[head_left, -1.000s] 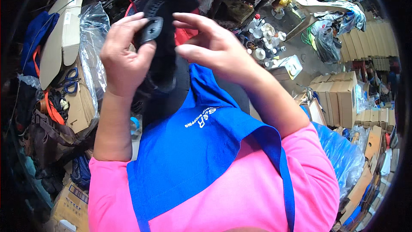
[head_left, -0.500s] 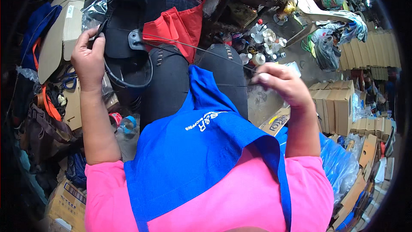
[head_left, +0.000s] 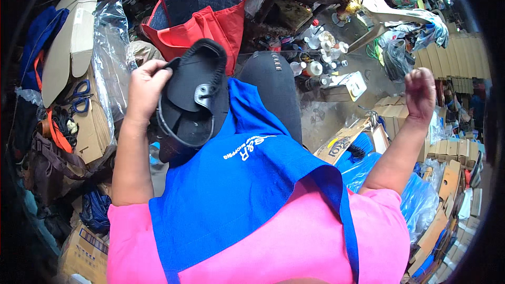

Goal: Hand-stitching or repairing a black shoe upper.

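Observation:
My left hand (head_left: 149, 87) pinches the edge of a black sandal (head_left: 197, 73), held tilted over my left thigh. A grey patch with small holes (head_left: 203, 94) shows on the sandal, and a thin dark rim loops around its lower part. Far out to the right, my right hand (head_left: 419, 92) is raised with its fingers curled closed. A thin dark thread runs right from the sandal, too faint to follow all the way to that hand. A blue apron (head_left: 236, 163) covers my lap.
Beyond my knees stands an open red bag (head_left: 210, 26) with a dark lining. Several bottles and jars (head_left: 326, 47) crowd the floor to its right. Blue-handled scissors (head_left: 80, 96) lie on cardboard at left. Cardboard pieces and blue plastic (head_left: 410, 194) lie at right.
The sandal and my left hand have moved right and nearer to me. My right hand, which held the thread, has swung farther right. The red bag is now less covered.

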The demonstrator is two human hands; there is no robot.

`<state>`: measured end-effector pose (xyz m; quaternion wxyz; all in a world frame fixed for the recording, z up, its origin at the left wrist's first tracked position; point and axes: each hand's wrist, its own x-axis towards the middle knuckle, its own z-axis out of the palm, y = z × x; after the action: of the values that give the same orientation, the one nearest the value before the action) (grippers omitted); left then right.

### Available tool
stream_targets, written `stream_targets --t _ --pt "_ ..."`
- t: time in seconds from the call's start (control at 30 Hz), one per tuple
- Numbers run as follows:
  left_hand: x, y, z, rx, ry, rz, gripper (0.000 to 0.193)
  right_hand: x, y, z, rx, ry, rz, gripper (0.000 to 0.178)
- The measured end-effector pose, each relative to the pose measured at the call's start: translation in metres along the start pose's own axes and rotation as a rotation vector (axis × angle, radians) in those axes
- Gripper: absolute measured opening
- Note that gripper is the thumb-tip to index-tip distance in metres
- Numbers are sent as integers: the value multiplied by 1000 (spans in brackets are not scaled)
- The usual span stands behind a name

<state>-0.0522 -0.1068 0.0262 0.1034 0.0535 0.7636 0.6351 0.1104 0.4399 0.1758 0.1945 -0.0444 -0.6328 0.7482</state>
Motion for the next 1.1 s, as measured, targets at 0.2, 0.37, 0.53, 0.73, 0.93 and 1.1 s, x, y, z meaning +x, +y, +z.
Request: stream_targets --t 0.2,0.37,0.53,0.73,0.93,1.1 --pt "14 -17 21 171 -79 -49 19 27 31 118 282 -137 -112 12" --pt "15 -14 21 86 -102 -105 18 -6 132 261 -604 -505 -36 19" --pt "21 -22 14 -18 -123 -222 18 -17 194 305 -898 -754 -167 23" --pt "23 -26 10 -143 -145 -294 17 -12 209 315 -1002 -753 -148 25" --pt "23 -20 11 -171 -160 -321 18 -9 206 315 -1020 -788 -111 24" --pt "21 -18 14 -129 -148 -291 19 -9 202 314 -1029 -812 -94 24"
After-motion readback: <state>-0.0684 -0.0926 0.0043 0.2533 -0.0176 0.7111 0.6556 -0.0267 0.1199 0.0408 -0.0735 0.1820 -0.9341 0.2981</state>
